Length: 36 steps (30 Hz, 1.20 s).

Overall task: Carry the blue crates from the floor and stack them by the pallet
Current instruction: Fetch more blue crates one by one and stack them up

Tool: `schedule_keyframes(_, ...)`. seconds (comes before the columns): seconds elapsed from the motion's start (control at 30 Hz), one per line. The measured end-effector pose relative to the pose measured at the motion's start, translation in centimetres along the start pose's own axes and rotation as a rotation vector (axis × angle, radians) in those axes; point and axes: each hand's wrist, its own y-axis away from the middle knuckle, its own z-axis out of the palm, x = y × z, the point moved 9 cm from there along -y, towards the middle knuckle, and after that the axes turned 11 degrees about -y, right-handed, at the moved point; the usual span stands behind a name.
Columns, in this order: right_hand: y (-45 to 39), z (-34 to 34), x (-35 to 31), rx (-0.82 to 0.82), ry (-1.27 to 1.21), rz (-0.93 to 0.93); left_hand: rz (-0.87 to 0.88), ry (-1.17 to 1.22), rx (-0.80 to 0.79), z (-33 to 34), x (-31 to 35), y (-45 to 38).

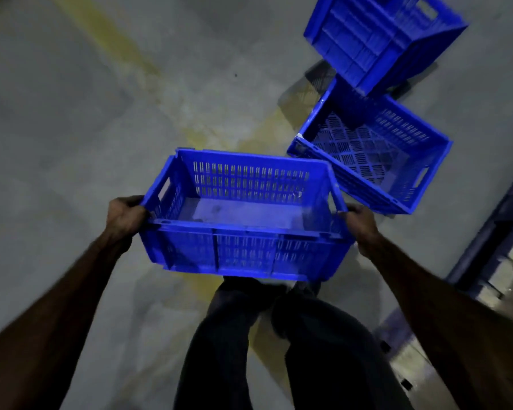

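Your held crate [243,220] is perforated blue plastic with a slight sheen, above a matt, scuffed concrete floor [71,128].

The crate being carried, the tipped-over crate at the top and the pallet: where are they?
Carried crate [243,253]: head view, on its near slotted wall.
Tipped-over crate [359,39]: head view, on its ribbed underside.
Pallet [486,232]: head view, on its dark edge beam at the right.

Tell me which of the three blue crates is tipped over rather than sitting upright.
The farthest crate, at the top right: it lies tilted, its ribbed underside showing. The middle crate and the held crate both have their openings facing up.
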Motion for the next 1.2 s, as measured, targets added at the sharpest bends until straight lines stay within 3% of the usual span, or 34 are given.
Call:
schedule_keyframes(0.13, 6.4, -0.7, -5.4, -0.058, 0.039, -0.104, -0.088, 0.201, 0.063, -6.7, 6.2, 21.5)
schedule_keyframes(0.33, 16.2, -2.9, -12.9, -0.23, -0.001, -0.251, -0.201, 0.457, 0.181, -11.9, 3.6, 36.9)
schedule_keyframes(0.57, 26.1, -6.3, -21.7, -0.432, -0.107, -0.404, -0.245, 0.855, 0.294, -14.7, 2.5, 51.2)
schedule_keyframes(0.9, 39.8, -7.5, -25.9, -0.904, -0.181, -0.471, -0.172, 1.254, 0.506, -15.7, 0.8, 67.4)
schedule_keyframes(1.2, 46.5, -2.8, -24.4, -1.004, 0.076, -0.543, -0.245, 1.464, 0.713, -12.8, -5.9, 77.6)
